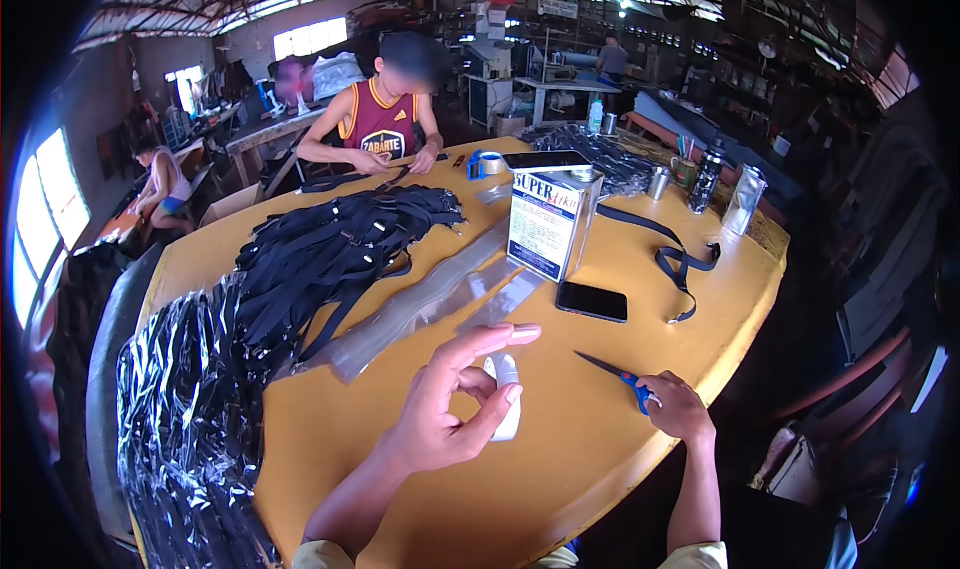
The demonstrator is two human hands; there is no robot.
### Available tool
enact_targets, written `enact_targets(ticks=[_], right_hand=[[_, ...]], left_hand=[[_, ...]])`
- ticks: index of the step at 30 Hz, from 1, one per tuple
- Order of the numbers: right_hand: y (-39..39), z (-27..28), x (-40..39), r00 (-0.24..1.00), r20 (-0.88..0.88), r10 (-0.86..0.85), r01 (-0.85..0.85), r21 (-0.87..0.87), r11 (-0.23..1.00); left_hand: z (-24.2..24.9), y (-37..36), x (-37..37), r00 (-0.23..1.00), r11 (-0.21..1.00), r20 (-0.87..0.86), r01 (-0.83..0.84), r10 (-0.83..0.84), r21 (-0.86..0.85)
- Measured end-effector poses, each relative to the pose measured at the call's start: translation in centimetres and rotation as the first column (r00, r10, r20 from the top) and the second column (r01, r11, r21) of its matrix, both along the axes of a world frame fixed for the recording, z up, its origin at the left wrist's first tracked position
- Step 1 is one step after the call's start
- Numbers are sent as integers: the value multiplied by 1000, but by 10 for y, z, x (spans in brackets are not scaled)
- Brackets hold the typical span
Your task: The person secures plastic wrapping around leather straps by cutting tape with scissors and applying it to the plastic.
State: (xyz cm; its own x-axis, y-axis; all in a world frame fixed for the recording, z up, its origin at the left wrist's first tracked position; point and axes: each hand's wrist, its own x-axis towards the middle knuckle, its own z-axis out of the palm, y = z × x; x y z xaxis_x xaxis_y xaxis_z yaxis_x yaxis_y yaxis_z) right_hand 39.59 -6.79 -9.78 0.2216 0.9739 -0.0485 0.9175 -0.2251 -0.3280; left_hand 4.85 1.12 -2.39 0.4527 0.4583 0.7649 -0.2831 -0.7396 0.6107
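My left hand point(445, 404) is raised over the table, with a small white roll point(507, 399), which looks like tape, held between thumb and curled fingers. The index finger stretches out above it. Farther right, my right hand point(678, 407) is closed on the blue handle of a pair of scissors point(630, 381). Their dark blades point away to the left, low over the yellow tabletop. Beyond my hands lie a black phone point(592, 302) and clear plastic strips point(425, 294).
A contact cement can point(545, 224) carries another phone. Black straps point(340, 254) are heaped at left, beside plastic-wrapped straps point(185, 429). A loose strap point(682, 259), tumbler point(706, 177) and foil pouch point(743, 201) are at right. A co-worker point(385, 119) handles a strap across the table point(560, 489).
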Motion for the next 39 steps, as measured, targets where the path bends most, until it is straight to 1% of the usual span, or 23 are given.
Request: enact_targets(ticks=[1,4,6,9,11,13,15,17,18,19,21,22,23,25,27,29,31,32,33,35,36,37,39], right_hand=[[-1,-1,-1,1000,-28,10,-10,-2,1000],[4,-5,-3,999,-21,-37,37,-6,999],[10,-12,1,999,-2,-43,43,-15,999],[17,-15,4,999,14,-44,45,-22,999],[15,-11,6,999,12,-45,45,-27,999],[16,-7,10,998,10,69,-68,-37,997],[16,2,12,994,56,90,-88,-29,996],[20,27,5,995,-92,30,-54,-276,960],[19,23,13,990,-129,63,-97,-276,956],[20,23,18,989,-126,72,-105,-278,955],[20,27,26,953,-298,58,-159,-328,931],[21,31,27,916,-401,14,-152,-315,937],[21,36,29,918,-395,17,-153,-315,937],[18,59,29,895,-419,150,-307,-337,890],[5,85,21,810,-506,297,-436,-180,882],[-14,128,5,772,-578,265,-411,-136,901],[-27,172,-8,807,-434,399,-500,-145,854],[-33,188,-14,797,-356,488,-548,-86,832],[-36,200,-17,765,-324,556,-598,-37,801],[-41,223,-28,755,-219,618,-638,-31,769],[-42,229,-31,778,-181,602,-621,-77,780],[-42,232,-34,783,-181,596,-615,-78,784],[-42,237,-39,779,-71,623,-626,-143,767]], left_hand=[[4,3,-1,1000,1000,-3,8,-8,4],[13,7,-6,998,999,47,30,-31,22],[16,8,-8,990,996,109,87,-84,-23],[19,10,-15,992,996,87,91,-92,18],[18,11,-16,984,992,134,123,-120,-13],[18,11,-17,974,988,180,148,-139,-38],[18,11,-18,965,988,227,147,-131,-54],[19,11,-18,955,981,253,178,-154,-75],[20,10,-18,944,973,274,214,-182,-89],[20,10,-19,945,974,277,205,-173,-91],[19,11,-19,946,967,258,230,-196,-107],[18,10,-17,943,967,271,231,-194,-112],[18,10,-15,942,967,276,229,-192,-110],[17,9,-14,951,970,250,214,-181,-111],[15,8,-14,953,969,242,216,-182,-122],[14,7,-14,955,964,227,225,-190,-139],[13,8,-14,962,967,187,222,-197,-124],[13,8,-13,962,965,182,228,-203,-130],[12,8,-11,960,964,195,230,-202,-133],[10,7,-9,956,962,208,237,-206,-138],[9,6,-7,955,958,207,246,-213,-147],[8,5,-6,953,954,207,256,-222,-155],[7,4,-3,951,951,203,266,-233,-155]])
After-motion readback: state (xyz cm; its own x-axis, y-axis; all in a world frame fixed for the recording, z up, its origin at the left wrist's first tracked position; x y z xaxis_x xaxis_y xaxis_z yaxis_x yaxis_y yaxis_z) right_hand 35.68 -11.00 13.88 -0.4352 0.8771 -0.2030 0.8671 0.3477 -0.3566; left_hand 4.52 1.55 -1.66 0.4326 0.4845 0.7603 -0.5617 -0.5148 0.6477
